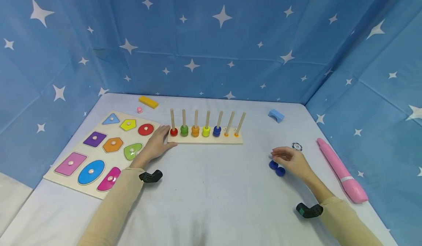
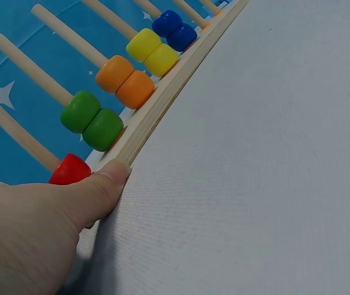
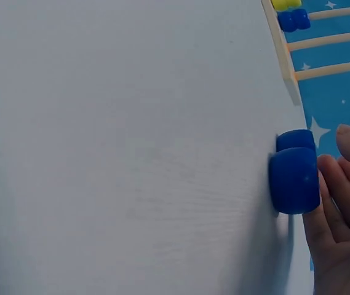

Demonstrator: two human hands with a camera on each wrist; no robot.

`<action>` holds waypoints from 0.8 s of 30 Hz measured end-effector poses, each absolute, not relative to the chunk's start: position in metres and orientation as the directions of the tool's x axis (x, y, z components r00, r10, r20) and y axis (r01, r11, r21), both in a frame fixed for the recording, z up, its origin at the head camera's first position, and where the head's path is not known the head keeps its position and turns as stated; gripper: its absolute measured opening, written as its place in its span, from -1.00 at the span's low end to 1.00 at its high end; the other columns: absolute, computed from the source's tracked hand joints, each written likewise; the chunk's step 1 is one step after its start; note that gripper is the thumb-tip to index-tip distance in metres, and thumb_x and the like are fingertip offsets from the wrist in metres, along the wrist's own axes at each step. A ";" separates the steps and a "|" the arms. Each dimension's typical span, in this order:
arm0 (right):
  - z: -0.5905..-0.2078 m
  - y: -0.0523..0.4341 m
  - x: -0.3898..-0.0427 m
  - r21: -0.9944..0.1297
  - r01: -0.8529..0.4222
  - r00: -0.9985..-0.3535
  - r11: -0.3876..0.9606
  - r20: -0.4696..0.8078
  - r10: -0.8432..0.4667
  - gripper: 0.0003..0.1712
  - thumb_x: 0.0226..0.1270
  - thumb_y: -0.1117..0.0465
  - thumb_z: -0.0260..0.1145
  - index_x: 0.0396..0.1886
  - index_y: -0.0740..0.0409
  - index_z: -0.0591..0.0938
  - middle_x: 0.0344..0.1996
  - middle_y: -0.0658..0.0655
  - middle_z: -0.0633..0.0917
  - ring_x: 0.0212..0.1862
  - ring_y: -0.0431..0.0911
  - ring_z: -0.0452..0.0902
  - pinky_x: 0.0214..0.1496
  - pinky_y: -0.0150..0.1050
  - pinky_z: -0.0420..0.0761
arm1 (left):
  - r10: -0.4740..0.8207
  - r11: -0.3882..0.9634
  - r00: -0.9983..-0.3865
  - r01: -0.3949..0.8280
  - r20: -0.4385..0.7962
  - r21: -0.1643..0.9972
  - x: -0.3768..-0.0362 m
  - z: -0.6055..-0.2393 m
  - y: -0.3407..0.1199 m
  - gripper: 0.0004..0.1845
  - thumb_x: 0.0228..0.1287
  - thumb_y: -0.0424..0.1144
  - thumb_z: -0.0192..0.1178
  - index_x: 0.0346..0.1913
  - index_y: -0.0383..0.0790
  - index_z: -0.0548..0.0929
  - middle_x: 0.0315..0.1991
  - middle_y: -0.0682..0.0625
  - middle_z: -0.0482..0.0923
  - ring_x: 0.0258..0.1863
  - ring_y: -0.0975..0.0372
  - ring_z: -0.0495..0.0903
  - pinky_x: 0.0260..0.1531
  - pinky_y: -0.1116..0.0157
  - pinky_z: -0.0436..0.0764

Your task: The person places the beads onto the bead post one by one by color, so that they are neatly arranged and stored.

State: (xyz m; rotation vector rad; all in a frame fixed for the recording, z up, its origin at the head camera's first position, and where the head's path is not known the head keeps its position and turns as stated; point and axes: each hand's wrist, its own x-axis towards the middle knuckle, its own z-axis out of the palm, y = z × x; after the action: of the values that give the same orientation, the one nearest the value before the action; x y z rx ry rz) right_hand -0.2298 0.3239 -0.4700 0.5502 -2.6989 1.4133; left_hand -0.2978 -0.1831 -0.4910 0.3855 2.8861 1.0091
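Blue beads point(image 1: 276, 168), two of them side by side and touching, lie on the pale counter point(image 1: 211, 187) at the fingertips of the right hand point(image 1: 291, 161). The right wrist view shows the fingers point(image 3: 334, 196) loosely bent, resting against the nearer bead point(image 3: 294, 179), with nothing gripped; the grip is relaxed and open. Well to the left, the left hand point(image 1: 157, 145) rests at the left end of the peg rack point(image 1: 206, 138), its thumb point(image 2: 104, 184) pressed flat against the wooden base beside the red bead point(image 2: 70, 170); the fingers lie fairly straight, holding nothing. The rack stands at mid-counter with seven upright pegs. From the left they carry red, green point(image 1: 184, 130), orange point(image 1: 195, 131), yellow point(image 1: 206, 131) and blue point(image 1: 217, 131) beads, the last two pegs showing only small orange pieces at the foot. A shape puzzle board point(image 1: 100, 152) lies left of the rack, partly under the left forearm. A pink pen-like thing point(image 1: 341, 171) lies along the right edge, a small round token point(image 1: 297, 146) just beyond the right hand. At the back sit a yellow block point(image 1: 148, 102) and a blue arch block point(image 1: 276, 115).
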 end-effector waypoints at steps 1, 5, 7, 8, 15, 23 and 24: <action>-0.472 0.324 -0.228 -0.786 -0.326 -0.938 0.526 0.196 -0.287 -0.67 0.26 0.35 0.29 0.00 0.40 0.56 -0.16 0.30 0.68 -0.12 -0.17 0.63 -0.09 -0.56 0.55 | 0.254 0.754 -0.967 0.215 0.026 0.621 -0.298 -0.491 -0.183 -0.12 0.20 -0.05 0.29 0.43 -0.38 0.10 0.43 -0.29 0.02 0.44 -0.08 -0.13 0.39 -0.03 -0.02; -0.475 0.322 -0.222 -0.775 -0.298 -0.947 0.558 0.164 -0.278 -0.64 0.22 0.34 0.34 0.00 0.38 0.57 -0.16 0.28 0.68 -0.15 -0.16 0.63 -0.13 -0.52 0.58 | 0.257 0.755 -0.966 0.218 0.027 0.619 -0.298 -0.492 -0.183 -0.12 0.20 -0.05 0.29 0.43 -0.38 0.10 0.43 -0.29 0.03 0.44 -0.08 -0.12 0.39 -0.03 -0.02; -0.477 0.322 -0.222 -0.758 -0.287 -0.951 0.585 0.151 -0.271 -0.62 0.20 0.30 0.37 0.00 0.34 0.58 -0.17 0.24 0.69 -0.17 -0.18 0.62 -0.14 -0.51 0.59 | 0.258 0.754 -0.966 0.220 0.029 0.620 -0.298 -0.492 -0.183 -0.12 0.20 -0.05 0.29 0.43 -0.38 0.11 0.43 -0.29 0.03 0.44 -0.08 -0.12 0.39 -0.03 -0.02; -0.477 0.321 -0.222 -0.745 -0.284 -0.952 0.604 0.146 -0.268 -0.62 0.19 0.28 0.38 0.00 0.33 0.58 -0.17 0.22 0.69 -0.17 -0.17 0.62 -0.15 -0.50 0.60 | 0.257 0.754 -0.966 0.219 0.028 0.620 -0.298 -0.491 -0.183 -0.12 0.20 -0.04 0.29 0.43 -0.38 0.11 0.43 -0.29 0.03 0.44 -0.08 -0.12 0.39 -0.03 -0.01; -0.477 0.317 -0.226 -0.686 -0.291 -0.954 0.667 0.154 -0.259 -0.65 0.15 0.27 0.41 -0.05 0.27 0.62 -0.23 0.15 0.71 -0.22 -0.13 0.62 -0.20 -0.49 0.60 | 0.252 0.751 -0.967 0.214 0.028 0.625 -0.297 -0.489 -0.184 -0.12 0.20 -0.06 0.29 0.43 -0.38 0.10 0.43 -0.28 0.02 0.44 -0.08 -0.13 0.39 -0.04 -0.02; -0.457 0.311 -0.242 -0.708 -0.276 -0.961 0.649 0.191 -0.200 -0.63 0.26 0.22 0.33 0.03 0.28 0.58 -0.13 0.19 0.69 -0.13 -0.05 0.63 -0.14 -0.58 0.55 | 0.239 0.759 -0.971 0.198 0.017 0.620 -0.298 -0.492 -0.183 -0.12 0.20 -0.03 0.29 0.44 -0.34 0.10 0.44 -0.25 0.02 0.44 -0.06 -0.13 0.39 -0.03 -0.02; -0.453 0.310 -0.246 -0.713 -0.286 -0.958 0.640 0.206 -0.199 -0.63 0.27 0.23 0.32 0.04 0.28 0.57 -0.11 0.20 0.68 -0.13 -0.07 0.63 -0.14 -0.59 0.54 | 0.239 0.761 -0.971 0.197 0.016 0.618 -0.298 -0.492 -0.183 -0.12 0.20 -0.03 0.29 0.44 -0.34 0.10 0.44 -0.25 0.02 0.44 -0.06 -0.13 0.39 -0.03 -0.02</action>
State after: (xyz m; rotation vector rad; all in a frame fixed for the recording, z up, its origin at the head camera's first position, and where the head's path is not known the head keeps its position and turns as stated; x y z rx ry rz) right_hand -0.2464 0.3099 -0.4528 0.4076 -2.7455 1.2232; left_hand -0.2979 -0.1834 -0.4922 0.3583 2.8875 1.0032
